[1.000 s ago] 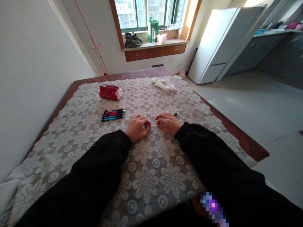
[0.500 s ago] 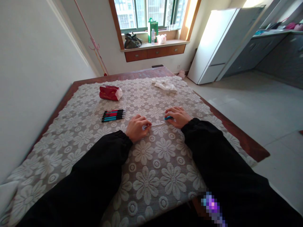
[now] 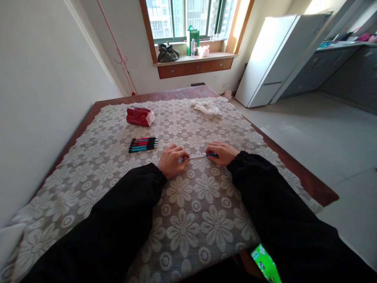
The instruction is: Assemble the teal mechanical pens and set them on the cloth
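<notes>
My left hand (image 3: 173, 161) rests on the lace tablecloth (image 3: 182, 230), fingers closed in a pinch. A thin white stick (image 3: 197, 157) sticks out from its fingertips toward the right, and something small and shiny (image 3: 182, 160) shows under the fingers. Just across the gap, my right hand (image 3: 221, 152) is closed around a blue pen part (image 3: 212, 155), mostly covered by the fingers. The stick's far end comes close to this blue part; whether they touch I cannot tell. Left of my hands lie several red, blue and black pens (image 3: 143, 144) in a neat row.
A red pouch (image 3: 140, 116) with a whitish end lies behind the pens. Crumpled white plastic (image 3: 207, 108) sits toward the table's far side. At the lower right is a lit green screen (image 3: 266, 263). A white fridge (image 3: 271, 59) stands beyond the table's right edge.
My right hand's fingers have curled down closer around the blue part, which now points toward the stick. My left hand keeps its pinch. The whole view has shifted slightly.
</notes>
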`<state>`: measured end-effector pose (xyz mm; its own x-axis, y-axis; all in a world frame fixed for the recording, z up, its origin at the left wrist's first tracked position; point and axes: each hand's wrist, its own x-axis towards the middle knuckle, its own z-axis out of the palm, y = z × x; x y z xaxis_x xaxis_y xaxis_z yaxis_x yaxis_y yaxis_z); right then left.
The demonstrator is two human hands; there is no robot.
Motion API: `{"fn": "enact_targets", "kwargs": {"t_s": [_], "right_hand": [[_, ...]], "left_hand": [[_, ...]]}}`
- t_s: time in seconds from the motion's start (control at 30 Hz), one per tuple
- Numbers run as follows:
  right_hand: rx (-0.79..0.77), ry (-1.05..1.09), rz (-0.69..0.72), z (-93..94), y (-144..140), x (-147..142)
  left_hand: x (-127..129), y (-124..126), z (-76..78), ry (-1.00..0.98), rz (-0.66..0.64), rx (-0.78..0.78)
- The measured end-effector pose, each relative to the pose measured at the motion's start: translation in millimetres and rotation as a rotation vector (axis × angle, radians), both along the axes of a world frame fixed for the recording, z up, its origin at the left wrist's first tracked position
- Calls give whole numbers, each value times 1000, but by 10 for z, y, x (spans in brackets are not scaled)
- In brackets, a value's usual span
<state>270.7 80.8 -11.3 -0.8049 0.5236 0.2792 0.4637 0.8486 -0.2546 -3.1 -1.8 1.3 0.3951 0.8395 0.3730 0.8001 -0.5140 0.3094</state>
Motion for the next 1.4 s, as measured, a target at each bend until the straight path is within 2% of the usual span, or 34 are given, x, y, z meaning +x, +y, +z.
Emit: {"fn": "enact_targets", "kwargs": {"t_s": [0.6, 1.03, 1.27, 1.4], "right_hand": [[-7, 8, -62, -73, 4, -29], [-50, 77, -51, -107, 36, -27], [-99, 159, 5, -55, -99, -139], [-147, 160, -14, -65, -177, -203]], "left_hand": [[-8, 36, -63, -15, 3, 18], [-30, 68, -106, -43, 8, 26], [-26, 72, -139, -63, -70, 37], [-21, 64, -131, -17, -35, 55]]}}
